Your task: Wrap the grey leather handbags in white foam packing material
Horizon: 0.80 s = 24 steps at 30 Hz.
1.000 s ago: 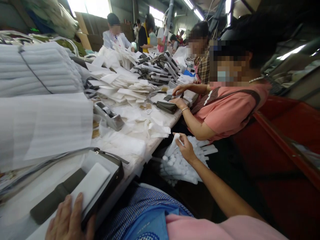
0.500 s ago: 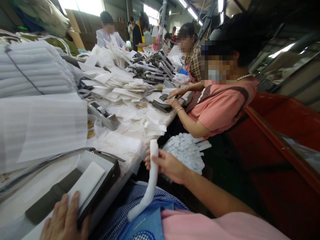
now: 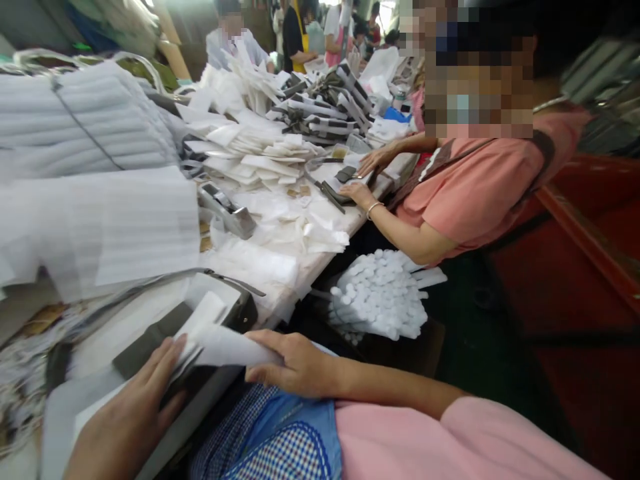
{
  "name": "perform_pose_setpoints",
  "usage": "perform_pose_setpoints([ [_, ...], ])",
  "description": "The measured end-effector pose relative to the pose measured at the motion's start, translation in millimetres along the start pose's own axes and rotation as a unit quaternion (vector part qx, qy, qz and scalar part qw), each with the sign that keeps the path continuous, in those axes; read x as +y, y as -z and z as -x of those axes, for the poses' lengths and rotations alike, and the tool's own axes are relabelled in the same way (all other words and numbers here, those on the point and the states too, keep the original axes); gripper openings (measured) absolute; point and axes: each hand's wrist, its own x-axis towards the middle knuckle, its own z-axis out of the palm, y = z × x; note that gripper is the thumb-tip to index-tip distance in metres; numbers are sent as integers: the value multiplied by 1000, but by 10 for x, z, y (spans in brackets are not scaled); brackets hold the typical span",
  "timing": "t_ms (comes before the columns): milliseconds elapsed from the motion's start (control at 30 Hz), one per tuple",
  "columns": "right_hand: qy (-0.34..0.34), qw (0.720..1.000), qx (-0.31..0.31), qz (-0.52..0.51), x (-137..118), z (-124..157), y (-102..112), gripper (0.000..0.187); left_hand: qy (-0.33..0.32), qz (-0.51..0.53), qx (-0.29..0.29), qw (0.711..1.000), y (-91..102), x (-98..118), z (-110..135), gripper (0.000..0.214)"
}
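My right hand is closed around a white foam roll and holds it at the front edge of the table, its end lying across a dark open case. On that case sits a white foam sheet. My left hand rests flat on the case's near side, fingers stretched out and touching the white sheet. A bundle of white foam rolls stands below the table edge to my right.
Stacks of white foam sheets rise at the left. A tape dispenser and folded white pieces lie mid-table. A co-worker in a salmon shirt handles dark pieces further along. A red bin stands at the right.
My right hand pulled one foam roll out of the bundle, carried it left across my lap and now lays it on the open case. My left hand stayed on the case.
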Motion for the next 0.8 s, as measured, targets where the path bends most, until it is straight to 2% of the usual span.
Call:
perform_pose_setpoints([
  [67, -8, 1000, 1, 27, 234, 57, -48, 49, 8, -23, -36, 999, 136, 89, -15, 65],
  [133, 14, 996, -40, 74, 525, 149, -55, 43, 21, -18, -60, 998, 245, 164, -35, 67],
  [200, 38, 992, -93, 78, 758, 228, 2, 40, 34, 0, -82, 996, 327, 206, -65, 71],
  [267, 66, 986, -120, 94, 846, 258, 99, 38, 40, 16, -99, 994, 400, 221, -96, 75],
  [333, 109, 971, -130, 171, 783, 221, 171, 37, 38, 31, -113, 992, 472, 226, -123, 78],
  [400, 159, 936, -130, 285, 635, 116, 160, 36, 29, 43, -120, 991, 533, 232, -142, 78],
  [500, 230, 884, -99, 395, 432, -139, -37, 33, 16, 50, -117, 992, 575, 246, -155, 77],
  [667, 337, 845, -8, 415, 367, -607, -483, 22, 8, 54, -74, 996, 531, 267, -123, 70],
  [800, 355, 839, 44, 410, 433, -776, -614, 24, 16, 69, -49, 996, 509, 299, -53, 67],
])
